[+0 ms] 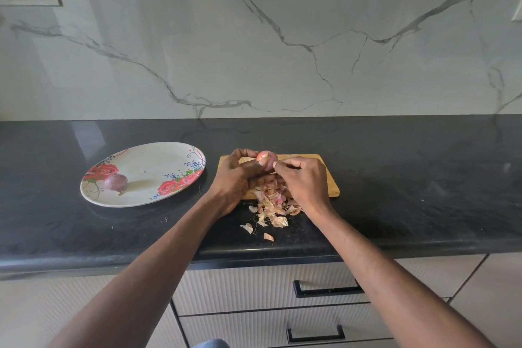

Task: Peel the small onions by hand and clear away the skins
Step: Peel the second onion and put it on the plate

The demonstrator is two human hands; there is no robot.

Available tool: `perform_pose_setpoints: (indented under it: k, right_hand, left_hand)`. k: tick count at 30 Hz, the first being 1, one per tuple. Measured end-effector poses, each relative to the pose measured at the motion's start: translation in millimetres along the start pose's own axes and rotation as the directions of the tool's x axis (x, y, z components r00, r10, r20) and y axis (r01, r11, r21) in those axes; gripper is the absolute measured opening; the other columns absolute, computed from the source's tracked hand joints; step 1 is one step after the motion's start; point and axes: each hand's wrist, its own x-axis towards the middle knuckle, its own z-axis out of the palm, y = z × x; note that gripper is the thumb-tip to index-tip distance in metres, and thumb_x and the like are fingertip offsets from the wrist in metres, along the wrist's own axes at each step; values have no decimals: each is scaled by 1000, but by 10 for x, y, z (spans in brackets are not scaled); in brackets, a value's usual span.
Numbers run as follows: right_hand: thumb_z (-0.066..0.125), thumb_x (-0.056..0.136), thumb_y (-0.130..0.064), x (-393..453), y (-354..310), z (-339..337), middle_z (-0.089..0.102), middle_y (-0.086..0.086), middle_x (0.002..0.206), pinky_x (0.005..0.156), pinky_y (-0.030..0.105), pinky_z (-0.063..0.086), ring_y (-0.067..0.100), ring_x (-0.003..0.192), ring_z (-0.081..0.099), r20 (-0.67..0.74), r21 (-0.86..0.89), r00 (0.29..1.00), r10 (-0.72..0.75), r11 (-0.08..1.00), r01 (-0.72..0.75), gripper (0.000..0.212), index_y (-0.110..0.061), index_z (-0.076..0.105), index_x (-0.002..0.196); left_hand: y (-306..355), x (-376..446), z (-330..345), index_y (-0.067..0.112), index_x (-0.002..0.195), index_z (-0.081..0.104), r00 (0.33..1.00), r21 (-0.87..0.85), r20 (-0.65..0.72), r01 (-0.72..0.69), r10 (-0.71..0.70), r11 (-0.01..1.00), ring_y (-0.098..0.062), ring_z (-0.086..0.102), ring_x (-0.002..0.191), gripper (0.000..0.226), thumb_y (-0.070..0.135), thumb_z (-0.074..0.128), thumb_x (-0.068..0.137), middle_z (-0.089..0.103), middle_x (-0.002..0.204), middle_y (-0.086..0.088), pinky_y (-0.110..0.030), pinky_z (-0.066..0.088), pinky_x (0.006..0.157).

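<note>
— Fingers of your left hand [236, 178] curl round the small pinkish half-peeled onion [265, 161], above the wooden chopping board [324, 175]?

— Yes; your right hand [299, 178] pinches its skin. Papery peelings [271, 206] lie heaped below. One peeled purple onion [115, 181] sits on your rose-patterned oval plate [152, 161].

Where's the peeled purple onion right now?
In the head view, the peeled purple onion lies on the left part of the floral oval plate, left of the wooden cutting board and both hands.
</note>
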Motion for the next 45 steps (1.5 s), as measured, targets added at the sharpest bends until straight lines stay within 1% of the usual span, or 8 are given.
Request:
perform_pose_setpoints:
  k: [4, 9, 13, 21, 25, 31, 37, 45]
  right_hand:
    - [78, 85, -20, 15, -7, -28, 72, 9, 64, 58, 45, 53, 37, 68, 67, -6, 70, 999, 54, 996, -53, 18, -9, 80, 71]
    - [76, 84, -14, 21, -18, -47, 73, -2, 64, 63, 42, 58, 25, 66, 71, 11, 103, 993, 116, 988, -116, 14, -11, 79, 70]
    - [76, 85, -15, 20, -38, -41, 73, -4, 67, 67, 38, 60, 16, 68, 71, 26, 121, 988, 153, 981, -155, 13, -13, 78, 72]
    - [78, 86, -19, 12, -46, -57, 78, -4, 86, 82, 35, 61, 8, 84, 74, 33, 107, 991, 132, 985, -135, 10, -11, 82, 92]
    - [77, 85, -13, 19, -71, -36, 76, -10, 77, 77, 34, 61, 7, 76, 73, 15, 70, 988, 154, 986, -154, 8, -18, 80, 81]
    - [80, 86, -21, 21, -59, -4, 76, -4, 77, 72, 35, 62, 14, 76, 73, 49, 82, 989, 137, 987, -141, 9, -14, 77, 81]
    - [77, 88, -17, 29, -37, 4, 74, -3, 75, 71, 37, 61, 15, 74, 71, 37, 61, 991, 127, 990, -129, 9, -12, 76, 80]
    - [77, 88, -17, 29, -38, -13, 74, -1, 78, 70, 36, 61, 17, 76, 71, 16, 76, 992, 124, 989, -125, 10, -9, 75, 84]
  left_hand:
    - [18, -21, 8, 7, 109, 46, 999, -20, 31, -8, 9, 1000, -24, 75, 78, 45, 5, 73, 73, 74, 92, -19, -35, 64, 74]
    - [13, -16, -31, 7, 109, 47, 999, -31, 51, 2, 0, 1000, -29, 75, 82, 43, 4, 72, 74, 74, 96, -22, -39, 63, 79]
    - [24, -24, -12, 6, 109, 48, 999, -53, 48, 24, -22, 998, -27, 75, 80, 42, 1, 70, 73, 74, 95, -21, -33, 64, 71]
    - [8, -12, -22, 5, 109, 48, 1000, -79, 16, 8, -7, 997, -27, 76, 82, 34, -1, 69, 83, 73, 98, -24, -31, 63, 70]
    - [-24, -1, -28, 6, 111, 47, 1000, -35, -2, -10, 10, 999, -27, 75, 85, 29, -4, 65, 91, 74, 99, -22, -31, 63, 72]
    - [-19, -17, -9, -5, 128, 46, 1000, 73, -18, -20, 22, 997, -34, 73, 89, 67, 5, 79, 71, 72, 105, -24, -41, 63, 82]
    - [-28, -7, -15, -12, 121, 52, 999, 126, -21, -23, 26, 992, -25, 71, 70, 33, 7, 63, 96, 71, 90, -23, -31, 63, 68]
    - [22, 0, -9, 0, 104, 58, 998, 102, -62, -5, 12, 995, -19, 66, 58, 9, 5, 49, 103, 70, 78, -15, -25, 55, 51]
